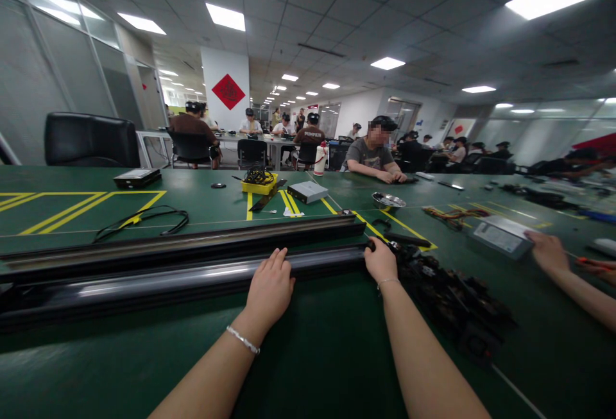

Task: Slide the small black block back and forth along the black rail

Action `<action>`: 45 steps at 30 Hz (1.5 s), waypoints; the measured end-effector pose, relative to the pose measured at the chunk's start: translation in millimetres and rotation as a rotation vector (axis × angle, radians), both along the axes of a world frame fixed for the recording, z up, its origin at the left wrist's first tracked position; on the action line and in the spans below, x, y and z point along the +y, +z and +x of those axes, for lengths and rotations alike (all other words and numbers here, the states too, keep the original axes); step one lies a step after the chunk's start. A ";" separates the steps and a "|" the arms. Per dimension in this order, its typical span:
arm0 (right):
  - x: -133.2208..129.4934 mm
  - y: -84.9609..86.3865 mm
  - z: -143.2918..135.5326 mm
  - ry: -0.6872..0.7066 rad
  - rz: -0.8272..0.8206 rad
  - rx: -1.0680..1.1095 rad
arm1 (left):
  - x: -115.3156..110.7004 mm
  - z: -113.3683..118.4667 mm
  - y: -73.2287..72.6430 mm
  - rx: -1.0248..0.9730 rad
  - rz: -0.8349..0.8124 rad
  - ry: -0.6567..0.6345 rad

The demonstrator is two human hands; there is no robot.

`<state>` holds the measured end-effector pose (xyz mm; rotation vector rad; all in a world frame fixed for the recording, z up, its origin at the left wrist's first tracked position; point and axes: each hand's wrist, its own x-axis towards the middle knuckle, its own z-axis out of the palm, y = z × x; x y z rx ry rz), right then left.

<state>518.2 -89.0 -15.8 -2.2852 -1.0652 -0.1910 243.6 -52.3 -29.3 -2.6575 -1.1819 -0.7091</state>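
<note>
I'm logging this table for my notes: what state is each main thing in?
Near black bar: lying flat
Left hand: fingers extended, resting on the bar
Right hand: curled at the bar's end, grip unclear
Yellow box: open, holding black cables
White bottle: upright
Metal bowl: open side up
Black cord: looped
Gray box: lying flat

Yellow stripes [249, 207] are crossing the green table [327, 367]. The long bar [192, 274] is showing black with pale sheen. The tray [254, 188] is reading yellow, the poster [228, 92] red with dark markings.
</note>
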 end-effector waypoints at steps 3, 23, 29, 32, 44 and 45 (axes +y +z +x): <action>-0.5 0.3 0.6 0.000 0.004 0.008 | 0.8 -0.3 -1.1 -0.003 -0.003 -0.003; 0.7 -6.0 7.1 -0.011 0.089 -0.020 | -0.9 0.1 2.2 -0.002 -0.029 0.005; 0.4 -9.8 12.2 -0.026 0.110 -0.043 | -1.5 -0.1 1.9 -0.007 -0.033 0.008; -0.1 -9.6 12.0 -0.036 0.118 -0.036 | -1.7 -0.1 2.3 0.010 -0.035 0.013; -9.1 -6.7 16.2 -0.147 0.216 0.045 | -0.2 -1.0 0.9 0.017 -0.006 0.004; -10.8 -6.4 18.1 -0.145 0.229 0.047 | 0.1 -1.0 0.2 0.012 -0.003 0.002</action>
